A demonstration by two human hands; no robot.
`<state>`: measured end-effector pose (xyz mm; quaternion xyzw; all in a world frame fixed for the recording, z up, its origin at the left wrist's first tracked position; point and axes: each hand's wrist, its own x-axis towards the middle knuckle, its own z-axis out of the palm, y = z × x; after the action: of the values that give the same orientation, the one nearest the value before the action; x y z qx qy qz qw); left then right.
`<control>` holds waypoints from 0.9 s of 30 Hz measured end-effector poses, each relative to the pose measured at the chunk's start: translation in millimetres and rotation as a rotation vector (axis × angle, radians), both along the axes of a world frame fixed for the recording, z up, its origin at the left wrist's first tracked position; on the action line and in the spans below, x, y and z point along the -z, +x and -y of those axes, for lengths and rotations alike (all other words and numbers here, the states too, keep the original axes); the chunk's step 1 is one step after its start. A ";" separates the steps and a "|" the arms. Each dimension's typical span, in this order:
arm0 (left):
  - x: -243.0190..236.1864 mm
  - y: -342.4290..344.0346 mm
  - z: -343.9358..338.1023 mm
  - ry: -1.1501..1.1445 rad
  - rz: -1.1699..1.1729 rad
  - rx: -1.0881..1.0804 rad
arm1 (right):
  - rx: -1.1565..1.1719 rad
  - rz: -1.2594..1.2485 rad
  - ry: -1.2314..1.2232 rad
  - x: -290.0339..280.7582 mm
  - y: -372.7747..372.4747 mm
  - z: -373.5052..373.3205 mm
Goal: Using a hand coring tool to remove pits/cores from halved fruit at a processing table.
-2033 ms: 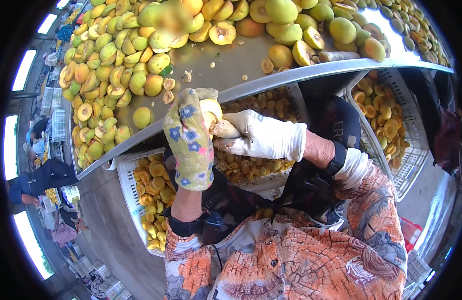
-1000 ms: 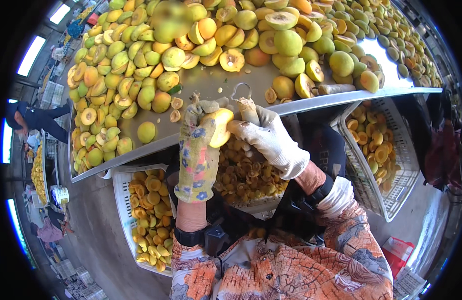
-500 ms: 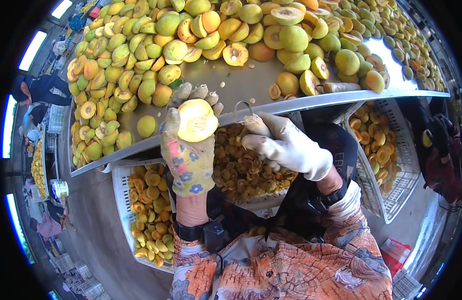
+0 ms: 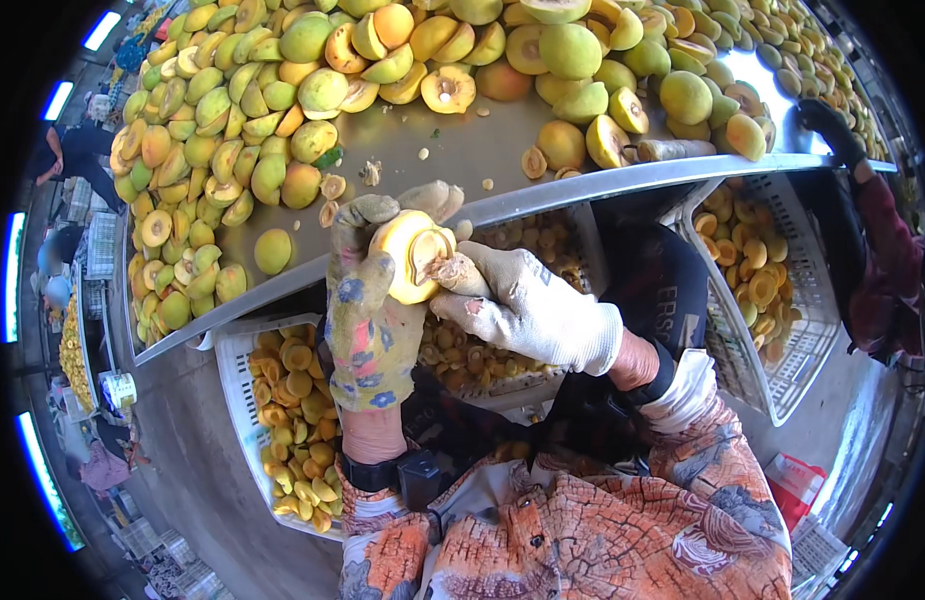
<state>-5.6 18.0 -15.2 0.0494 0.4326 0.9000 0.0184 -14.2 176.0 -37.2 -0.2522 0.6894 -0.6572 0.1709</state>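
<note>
My left hand (image 4: 367,320), in a flowered yellow glove, closes round a yellow peach half (image 4: 392,258) with its cut face turned to the right. In a worn white glove, my right hand (image 4: 547,310) grips the thick handle of a loop-shaped pitting knife (image 4: 460,275). Its thin curved blade is pressed into the middle of the cut face, where a ring-shaped cut shows. Both hands are just in front of the table's metal edge (image 4: 542,209). Palm and fingers hide part of the fruit and of the handle.
Whole and halved peaches (image 4: 312,95) heap over the metal table (image 4: 402,150). Another handled tool (image 4: 674,150) lies near its edge. Below stand white crates of fruit, one at the left (image 4: 237,385) and one at the right (image 4: 772,385). A co-worker's dark-gloved hand (image 4: 830,130) reaches in.
My right hand has moved left, bringing the knife's loop from beside the fruit into its cut face. My left hand has turned the peach half rightward. Scraps now lie on the table.
</note>
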 end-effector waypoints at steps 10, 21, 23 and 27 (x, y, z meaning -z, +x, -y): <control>18.9 1.5 -13.0 -0.140 -0.017 -0.231 | -0.090 -0.010 0.077 10.8 -1.6 -4.7; 9.9 -1.6 -29.4 -0.499 -0.208 -0.519 | -0.211 0.086 -0.155 8.5 -11.1 1.6; 4.0 1.8 -30.0 -0.544 -0.292 -0.521 | -0.155 -0.009 -0.208 14.9 -9.6 7.5; 3.4 2.2 -28.1 -0.530 -0.290 -0.580 | -0.298 0.426 -0.174 -7.0 -3.0 1.8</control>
<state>-3.4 46.1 -18.6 0.0454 0.6436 0.7091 -0.2846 -17.1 174.2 -30.2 -0.2206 0.5341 -0.7198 0.3846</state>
